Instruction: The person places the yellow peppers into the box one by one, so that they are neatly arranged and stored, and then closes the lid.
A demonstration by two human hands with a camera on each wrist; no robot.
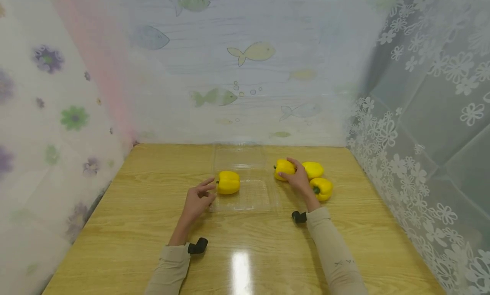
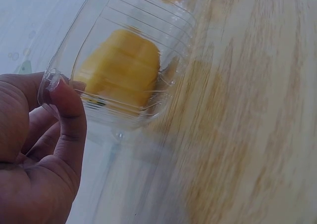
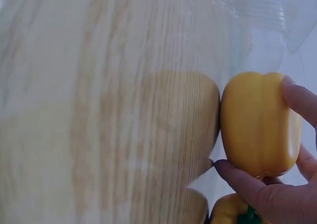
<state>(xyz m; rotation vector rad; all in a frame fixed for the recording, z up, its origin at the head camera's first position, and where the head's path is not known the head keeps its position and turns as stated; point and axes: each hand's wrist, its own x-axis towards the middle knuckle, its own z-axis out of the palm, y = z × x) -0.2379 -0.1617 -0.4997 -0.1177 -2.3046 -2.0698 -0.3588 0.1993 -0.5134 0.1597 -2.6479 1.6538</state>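
A sheet (image 1: pixel 172 73) printed with fish rises behind the wood-grained counter (image 1: pixel 122 227). On the counter lies my clear plastic box (image 1: pixel 254 197), its lid (image 1: pixel 239 156) spread open on the far side. My left hand (image 1: pixel 198 201) pinches the box's left rim between thumb and finger. My right hand (image 1: pixel 299 179) has thumb and fingers around one yellow pepper (image 1: pixel 282 165), which touches the counter just right of the box. Another pepper (image 1: pixel 229 182) sits inside, against the left end. Two more, a rear pepper (image 1: pixel 313 170) and a front pepper (image 1: pixel 323 189), lie close together beside my right hand. Smallest are the black wrist cameras (image 1: pixel 197 246).
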